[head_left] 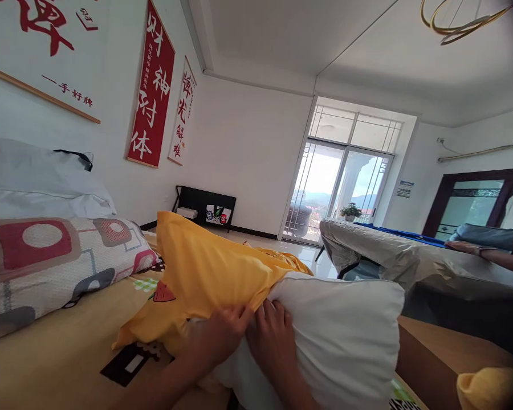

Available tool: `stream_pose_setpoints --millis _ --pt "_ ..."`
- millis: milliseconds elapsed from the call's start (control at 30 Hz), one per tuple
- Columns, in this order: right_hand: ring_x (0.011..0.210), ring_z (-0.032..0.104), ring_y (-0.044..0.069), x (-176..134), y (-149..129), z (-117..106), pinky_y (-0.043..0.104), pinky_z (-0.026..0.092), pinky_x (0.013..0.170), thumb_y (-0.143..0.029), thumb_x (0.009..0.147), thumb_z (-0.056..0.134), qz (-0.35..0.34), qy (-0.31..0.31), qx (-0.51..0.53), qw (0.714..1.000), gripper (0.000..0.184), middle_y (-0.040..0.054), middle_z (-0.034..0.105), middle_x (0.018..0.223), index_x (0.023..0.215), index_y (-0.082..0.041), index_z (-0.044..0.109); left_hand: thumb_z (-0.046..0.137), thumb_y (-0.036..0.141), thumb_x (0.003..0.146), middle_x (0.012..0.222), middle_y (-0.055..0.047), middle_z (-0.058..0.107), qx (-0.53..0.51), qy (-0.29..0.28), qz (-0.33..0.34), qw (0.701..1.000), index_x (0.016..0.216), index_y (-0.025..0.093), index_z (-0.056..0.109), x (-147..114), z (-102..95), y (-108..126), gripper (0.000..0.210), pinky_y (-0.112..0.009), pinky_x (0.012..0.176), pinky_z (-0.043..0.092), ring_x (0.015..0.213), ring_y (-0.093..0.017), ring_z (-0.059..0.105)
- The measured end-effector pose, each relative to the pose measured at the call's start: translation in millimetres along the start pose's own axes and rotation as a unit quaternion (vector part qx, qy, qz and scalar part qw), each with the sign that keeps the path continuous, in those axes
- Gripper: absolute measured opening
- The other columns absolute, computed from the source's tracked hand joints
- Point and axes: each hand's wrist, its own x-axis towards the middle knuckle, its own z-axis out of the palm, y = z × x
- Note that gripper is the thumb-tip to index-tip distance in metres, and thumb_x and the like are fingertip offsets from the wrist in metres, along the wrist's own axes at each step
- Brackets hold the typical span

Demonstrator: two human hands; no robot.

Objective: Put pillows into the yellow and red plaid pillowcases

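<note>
- Bed (68,364), beige and printed, lies beneath the pillows; its softness could let the load sag or twist.
- White pillow (346,330) bulges rightward, its left part overlapped by the yellow pillowcase (214,267); how far it goes inside is hidden. Bunched cloth could snag if pushed unevenly.
- Patterned pillow (89,250) sits left, near the pillowcase, and might crowd a sideways spread.
- Left grip (231,327) pinches the pillowcase's edge; right grip (273,336) clasps the white pillow just beside it. Slack fingers could lose the edge.
</note>
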Motion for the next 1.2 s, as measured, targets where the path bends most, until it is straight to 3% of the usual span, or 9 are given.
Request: stream_pose_setpoints --millis 100,200,300,400,500,600,767,1000,1200 --pt "0.112 0.052 0.030 -7.0 11.9 -22.3 0.044 0.039 0.093 -0.036 0.087 0.057 -0.078 0.001 0.039 0.996 0.038 0.0085 0.062 0.126 0.122 -0.023 0.059 0.045 0.001 0.081 0.084 -0.006 0.068 0.008 -0.001 -0.015 1.000 0.104 0.015 0.054 -5.5 10.4 -7.9 0.028 -0.028 0.057 0.052 0.070 -0.021 0.068" --pt "0.117 0.053 0.025 -4.5 52.8 -55.8 0.039 0.038 0.096 -0.030 0.091 0.050 -0.158 0.023 0.056 0.986 0.034 0.0056 0.060 0.131 0.125 -0.027 0.057 0.043 0.000 0.077 0.080 -0.005 0.067 0.016 0.062 -0.004 0.998 0.107 0.013 0.053 -7.9 14.7 -7.9 0.034 -0.028 0.052 0.050 0.065 -0.021 0.066" --pt "0.119 0.052 0.031 3.3 109.5 -85.7 0.048 0.035 0.095 -0.043 0.092 0.048 -0.061 0.100 -0.021 0.993 0.042 0.0126 0.060 0.129 0.130 -0.024 0.054 0.040 -0.001 0.077 0.073 -0.004 0.065 0.011 0.141 0.029 0.989 0.106 0.012 0.053 -11.7 8.8 -2.7 0.034 -0.027 0.049 0.046 0.058 -0.018 0.063" --pt "0.101 0.061 0.032 2.5 139.7 -94.4 0.049 0.037 0.089 -0.058 0.088 0.050 -0.041 0.045 -0.037 0.997 0.060 0.0128 0.068 0.112 0.137 -0.023 0.049 0.038 0.003 0.083 0.066 -0.002 0.060 0.013 0.206 0.054 0.977 0.103 0.013 0.054 -13.3 -5.3 4.0 0.027 -0.028 0.051 0.043 0.055 -0.017 0.058" --pt "0.087 0.064 0.024 -9.6 125.4 -88.8 0.040 0.042 0.083 -0.052 0.090 0.052 -0.090 -0.056 0.032 0.994 0.060 0.0073 0.070 0.100 0.142 -0.025 0.041 0.039 0.009 0.089 0.067 -0.003 0.057 0.045 0.240 0.063 0.968 0.096 0.015 0.055 -5.3 -24.5 7.4 0.019 -0.032 0.056 0.042 0.060 -0.018 0.055" --pt "0.087 0.065 0.022 -20.5 91.9 -86.3 0.037 0.044 0.084 -0.049 0.092 0.050 -0.098 -0.079 0.080 0.989 0.061 0.0076 0.070 0.099 0.146 -0.023 0.036 0.039 0.012 0.092 0.075 -0.005 0.058 0.086 0.234 0.039 0.968 0.095 0.016 0.055 15.9 -45.9 5.9 0.017 -0.034 0.062 0.042 0.066 -0.020 0.054" --pt "0.083 0.066 0.022 -16.6 59.6 -95.8 0.038 0.042 0.086 -0.048 0.093 0.049 -0.107 -0.117 0.098 0.982 0.058 0.0064 0.071 0.092 0.144 -0.022 0.039 0.045 0.013 0.092 0.084 -0.006 0.063 0.080 0.111 -0.025 0.990 0.095 0.017 0.056 67.2 -71.4 3.8 0.012 -0.034 0.065 0.045 0.079 -0.024 0.059" --pt "0.089 0.063 0.024 5.1 32.5 -103.1 0.038 0.038 0.087 -0.043 0.093 0.050 -0.089 -0.209 0.088 0.970 0.043 0.0069 0.071 0.095 0.129 -0.021 0.054 0.048 0.006 0.086 0.097 -0.012 0.067 -0.002 -0.006 -0.008 1.000 0.102 0.014 0.058 113.8 -65.5 18.3 0.021 -0.034 0.067 0.047 0.091 -0.026 0.064" --pt "0.090 0.065 0.023 21.7 32.3 -82.1 0.036 0.037 0.083 -0.035 0.091 0.051 -0.051 -0.230 0.062 0.970 0.021 0.0064 0.071 0.096 0.097 -0.020 0.066 0.049 0.011 0.088 0.090 -0.009 0.066 -0.007 -0.024 -0.020 0.999 0.103 0.016 0.055 102.2 -56.2 34.0 0.017 -0.032 0.058 0.046 0.078 -0.025 0.066"
